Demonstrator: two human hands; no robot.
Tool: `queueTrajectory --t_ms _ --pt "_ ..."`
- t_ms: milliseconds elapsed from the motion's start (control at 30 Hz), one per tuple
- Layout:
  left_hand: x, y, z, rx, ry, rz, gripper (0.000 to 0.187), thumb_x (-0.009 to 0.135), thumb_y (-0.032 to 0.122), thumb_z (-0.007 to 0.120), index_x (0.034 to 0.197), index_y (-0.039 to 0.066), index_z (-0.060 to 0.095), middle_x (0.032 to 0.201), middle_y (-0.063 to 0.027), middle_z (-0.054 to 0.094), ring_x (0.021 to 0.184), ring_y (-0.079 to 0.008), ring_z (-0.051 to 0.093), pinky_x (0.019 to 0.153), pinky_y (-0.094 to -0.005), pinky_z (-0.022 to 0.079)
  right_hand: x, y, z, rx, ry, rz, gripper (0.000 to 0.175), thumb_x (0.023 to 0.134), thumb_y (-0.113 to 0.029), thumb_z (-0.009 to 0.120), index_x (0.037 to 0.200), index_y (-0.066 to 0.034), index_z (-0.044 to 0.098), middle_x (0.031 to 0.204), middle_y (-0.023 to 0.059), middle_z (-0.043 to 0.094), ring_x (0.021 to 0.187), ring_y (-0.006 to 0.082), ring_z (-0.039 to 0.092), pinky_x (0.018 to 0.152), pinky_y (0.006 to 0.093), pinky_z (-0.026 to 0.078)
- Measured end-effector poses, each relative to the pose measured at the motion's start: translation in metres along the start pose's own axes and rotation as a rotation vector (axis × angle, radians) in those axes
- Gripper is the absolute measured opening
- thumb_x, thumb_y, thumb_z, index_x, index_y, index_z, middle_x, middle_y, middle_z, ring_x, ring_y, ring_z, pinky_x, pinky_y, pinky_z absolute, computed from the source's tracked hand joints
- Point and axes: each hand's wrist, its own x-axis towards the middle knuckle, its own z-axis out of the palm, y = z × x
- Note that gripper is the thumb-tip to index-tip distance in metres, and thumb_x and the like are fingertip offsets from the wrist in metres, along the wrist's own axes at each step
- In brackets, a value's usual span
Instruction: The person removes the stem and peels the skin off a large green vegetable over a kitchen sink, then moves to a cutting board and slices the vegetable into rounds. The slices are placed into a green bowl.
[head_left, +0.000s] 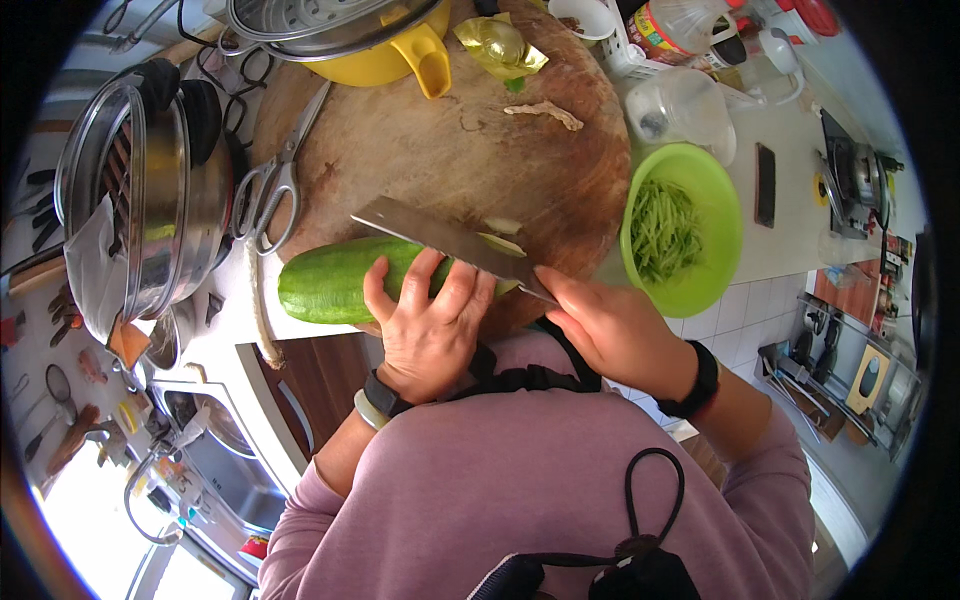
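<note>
A thick green gourd-like vegetable (330, 281) lies along the near edge of a round wooden chopping board (420, 150). My left hand (433, 322) presses on it from above with fingers spread over its right part. In my right hand (607, 330) is the handle of a kitchen cleaver (442, 234). Its blade slants up and left across the vegetable, just beyond my left fingertips; whether the edge touches the flesh cannot be told. A pale slice (504, 244) shows behind the blade. Right of the board, a lime-green plastic bowl (720, 247) holds shredded green vegetable (664, 232).
Kitchen scissors (279, 176) rest on the board's left edge, beside a glass-lidded steel pot (161, 217). A yellow colander (360, 71), a gold wrapper (499, 46) and a ginger-like root (546, 112) are at the far side. A phone (765, 185) lies on the right counter; a sink (240, 472) is lower left.
</note>
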Motion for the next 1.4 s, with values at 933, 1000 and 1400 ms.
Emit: queueTrajectory --t_ms 933,1000,1400 --pt "-0.006 -0.007 -0.012 -0.062 -0.082 -0.036 0.033 0.078 0.019 0.065 0.112 0.022 0.068 0.120 0.0058 0.056 0.118 -0.0209 0.051 0.101 -0.0601 0.032 -0.061 -0.029 -0.042 -0.031 -0.232 0.235 0.042 0.093 -0.011 0.058 0.133 0.0013 0.050 0.091 0.0189 0.064 0.081 0.0386 0.063 0.068 0.0438 0.050" --pt "-0.006 -0.006 -0.010 -0.045 -0.067 -0.030 0.033 0.079 0.019 0.064 0.111 0.023 0.069 0.120 0.0065 0.055 0.118 -0.0203 0.050 0.101 -0.0599 0.031 -0.062 -0.029 -0.042 -0.017 -0.242 0.232 0.042 0.094 -0.011 0.058 0.133 0.0014 0.050 0.090 0.0188 0.063 0.078 0.0388 0.062 0.067 0.0440 0.049" --pt "-0.008 -0.005 -0.006 -0.008 -0.023 -0.021 0.034 0.076 0.019 0.062 0.109 0.023 0.069 0.119 0.0076 0.053 0.116 -0.0188 0.050 0.100 -0.0583 0.033 -0.006 -0.016 -0.015 0.092 -0.122 0.076 0.041 0.095 -0.014 0.058 0.133 0.0002 0.051 0.097 0.0215 0.065 0.084 0.0414 0.064 0.070 0.0451 0.050"
